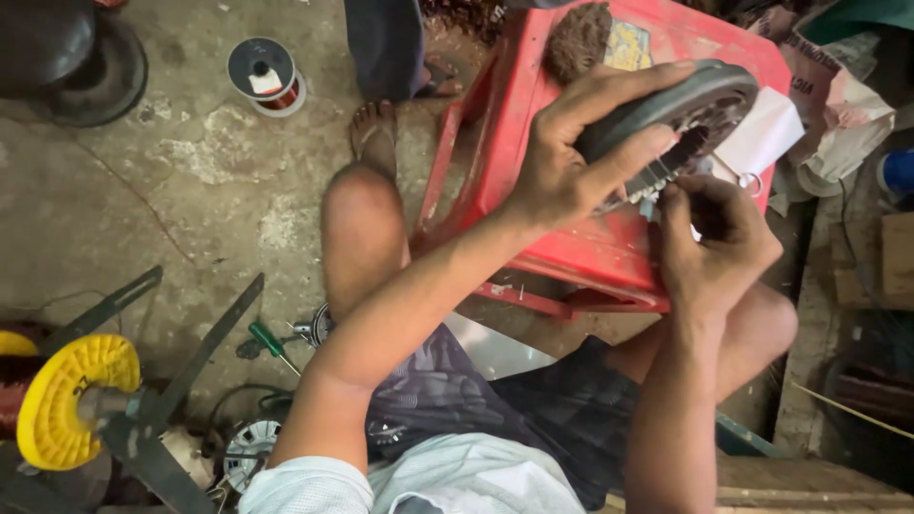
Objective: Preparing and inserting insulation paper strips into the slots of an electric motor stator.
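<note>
Hands both up at the round motor core point(681, 109), over the red plastic stool point(562, 162). Left hand point(562, 167) wraps the core's dark outer rim, fingers spread across the top, thumb underneath, holding it tilted on edge, its flat face turned toward my right. Right hand point(714, 238) sits just below and right of it, fingers pinched closed at the lower inner edge, on the slots; whatever they pinch is too small to tell. Core lies up and between both hands, the left carrying it. White paper point(766, 133) behind.
</note>
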